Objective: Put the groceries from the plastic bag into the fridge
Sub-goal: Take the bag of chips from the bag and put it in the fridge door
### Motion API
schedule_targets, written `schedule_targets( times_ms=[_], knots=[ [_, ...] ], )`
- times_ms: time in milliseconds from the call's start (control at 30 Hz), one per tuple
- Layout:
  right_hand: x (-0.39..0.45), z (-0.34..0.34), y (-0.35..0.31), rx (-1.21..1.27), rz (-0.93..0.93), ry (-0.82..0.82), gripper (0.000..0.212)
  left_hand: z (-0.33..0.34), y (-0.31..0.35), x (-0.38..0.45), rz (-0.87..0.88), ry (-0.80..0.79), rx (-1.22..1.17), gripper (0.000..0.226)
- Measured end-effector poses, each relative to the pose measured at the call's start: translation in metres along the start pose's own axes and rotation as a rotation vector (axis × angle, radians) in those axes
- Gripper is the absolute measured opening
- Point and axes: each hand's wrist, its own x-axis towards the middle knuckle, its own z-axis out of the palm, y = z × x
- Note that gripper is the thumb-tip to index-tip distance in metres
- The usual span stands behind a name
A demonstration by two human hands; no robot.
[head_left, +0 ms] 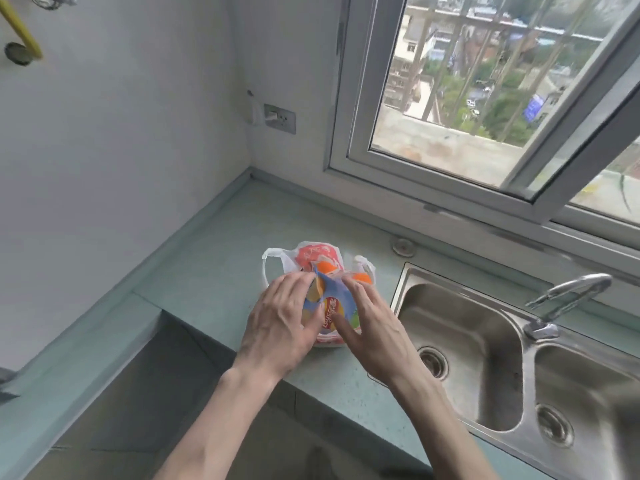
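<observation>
The plastic bag [277, 258] was white and half see-through, its handles a plainer white. Through it showed a packet [317, 254] in red-orange with pale markings, and two rounded things [362, 278] of bright orange. The crisp packet [332, 306] under the hands was blue, with yellow-orange patches, a red band bearing white lettering, and a spot of green at its right edge. The counter [207, 265] was pale grey-green, finely speckled. The sink [485, 341] and the tap [571, 292] were dull silver steel. The wall [121, 133] was off-white, the window frame [349, 98] light grey, and a pipe [20, 29] at top left yellow
</observation>
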Motion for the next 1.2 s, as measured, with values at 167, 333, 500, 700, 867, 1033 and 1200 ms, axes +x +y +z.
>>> schedule_targets(
  times_ms=[167, 333, 500, 700, 867, 1033, 1200],
  knots=[
    [0.029, 0.024, 0.016, -0.065, 0.042, -0.092, 0.067, 0.024, -0.016, 0.02, -0.017, -0.066, -0.015, 0.06],
    [0.055, 0.048, 0.042, -0.157, 0.118, -0.248, 0.082, 0.049, -0.028, 0.046, -0.046, -0.154, -0.034, 0.061],
    [0.079, 0.06, 0.064, -0.143, 0.207, -0.34, 0.091, 0.079, -0.048, 0.068, -0.057, -0.279, -0.024, 0.074],
    [0.109, 0.065, 0.084, -0.245, 0.252, -0.411, 0.085, 0.102, -0.061, 0.094, -0.054, -0.473, 0.075, 0.093],
    [0.129, 0.071, 0.093, -0.331, 0.269, -0.511, 0.084, 0.118, -0.074, 0.106, -0.155, -0.55, 0.021, 0.102],
    [0.135, 0.075, 0.096, -0.342, 0.214, -0.534, 0.081, 0.125, -0.081, 0.105, -0.275, -0.546, -0.202, 0.121],
    [0.134, 0.074, 0.093, -0.355, 0.132, -0.534, 0.096, 0.131, -0.083, 0.104, -0.323, -0.533, -0.237, 0.116]
  ],
)
